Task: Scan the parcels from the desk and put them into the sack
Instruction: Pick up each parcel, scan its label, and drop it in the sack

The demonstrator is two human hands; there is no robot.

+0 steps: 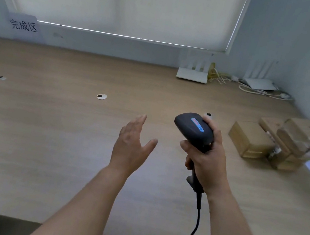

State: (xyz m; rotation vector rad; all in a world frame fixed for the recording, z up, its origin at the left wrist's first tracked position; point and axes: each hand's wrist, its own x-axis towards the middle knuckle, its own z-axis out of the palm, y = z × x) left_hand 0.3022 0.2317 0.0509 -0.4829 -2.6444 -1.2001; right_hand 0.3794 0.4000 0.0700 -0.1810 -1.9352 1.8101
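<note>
Parcels (282, 142) at desk (62, 142) rt edge, center open.

The right hand (204, 159) is curled round the handle of the scanner (194, 129), index finger up along its head. Just left of the scanner, the left hand (131, 144) hovers flat, fingers straight, thumb spread, both forearms bare.

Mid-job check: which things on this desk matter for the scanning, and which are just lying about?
For the job: scanner gripped in right hand; open left hand; brown parcels.

Lying about: two white routers, yellow cable, paper sign.
</note>
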